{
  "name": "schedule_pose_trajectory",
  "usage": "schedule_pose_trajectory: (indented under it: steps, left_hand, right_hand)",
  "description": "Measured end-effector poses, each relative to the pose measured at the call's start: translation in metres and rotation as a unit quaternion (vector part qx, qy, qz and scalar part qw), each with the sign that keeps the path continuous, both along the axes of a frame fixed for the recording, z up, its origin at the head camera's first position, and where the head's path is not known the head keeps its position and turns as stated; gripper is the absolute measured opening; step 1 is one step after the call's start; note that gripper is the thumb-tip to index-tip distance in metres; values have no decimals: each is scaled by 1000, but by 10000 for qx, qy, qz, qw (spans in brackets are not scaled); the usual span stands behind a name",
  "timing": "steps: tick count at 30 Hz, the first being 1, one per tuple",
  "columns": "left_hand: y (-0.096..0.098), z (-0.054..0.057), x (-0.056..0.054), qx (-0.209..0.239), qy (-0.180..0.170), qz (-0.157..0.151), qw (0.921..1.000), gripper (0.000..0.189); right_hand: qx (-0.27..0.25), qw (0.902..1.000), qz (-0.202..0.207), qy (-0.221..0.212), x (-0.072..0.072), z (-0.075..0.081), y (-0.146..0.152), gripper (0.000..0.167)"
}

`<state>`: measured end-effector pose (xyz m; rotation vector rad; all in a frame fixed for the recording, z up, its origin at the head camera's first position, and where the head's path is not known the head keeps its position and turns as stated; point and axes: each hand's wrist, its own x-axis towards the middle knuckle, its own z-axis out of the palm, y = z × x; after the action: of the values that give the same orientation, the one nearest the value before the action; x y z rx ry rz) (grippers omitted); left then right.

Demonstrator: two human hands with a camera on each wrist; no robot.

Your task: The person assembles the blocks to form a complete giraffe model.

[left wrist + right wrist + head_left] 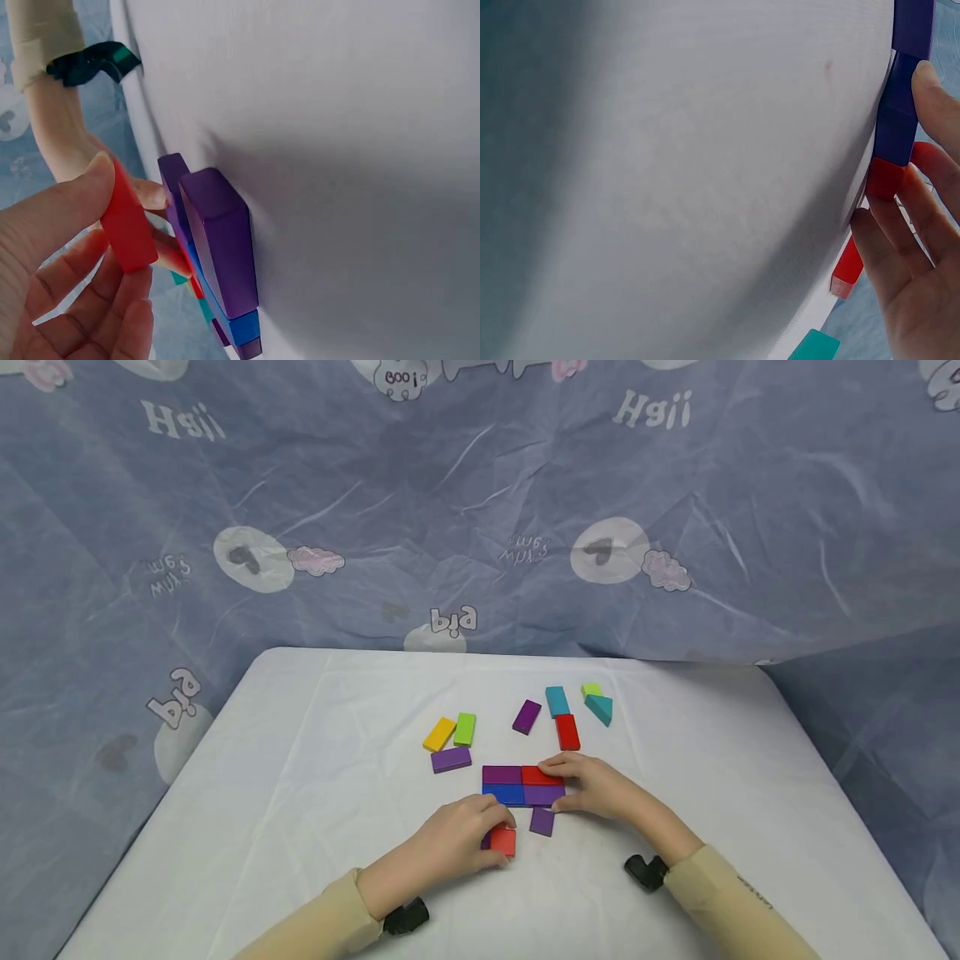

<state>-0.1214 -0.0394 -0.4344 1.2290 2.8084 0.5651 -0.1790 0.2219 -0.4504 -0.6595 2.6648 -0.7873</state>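
My left hand point(459, 837) pinches a red block point(129, 221) between thumb and fingers, raised off the table in the left wrist view. Close by, a purple block point(221, 240) touches a blue block point(504, 794) in the rectangle of joined blocks. That rectangle also has a dark purple block point(501, 774), another red block point(542, 776) and a violet block point(543, 795). At its right end lies my right hand point(600, 787), fingers extended, fingertips touching the red block and thumb by the violet one. A smaller purple block point(542, 822) sits just in front.
Beyond the rectangle lie loose yellow point(439, 734), green point(464, 729), violet point(451, 760) and purple point(527, 717) blocks. Farther right are a blue block point(557, 702), a red block point(567, 732) and a teal triangle point(601, 709). A patterned curtain point(480, 527) hangs behind the white table point(300, 827).
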Motion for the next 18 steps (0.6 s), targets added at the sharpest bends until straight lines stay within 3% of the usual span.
schedule_pose_trajectory:
  steps: [5, 12, 18]
  left_hand:
    - [-6, -2, 9, -98, 56, -61, 9999, 33]
    - [-11, -3, 18, -313, -350, -37, 9989, 34]
    - [-11, -8, 21, -381, -347, -85, 9986, 36]
  right_hand:
    - [-52, 10000, 17, -16, 0, 0, 0, 57]
    - [-69, 10000, 26, -25, -1, -1, 1, 57]
    - [-40, 10000, 0, -25, -1, -2, 1, 57]
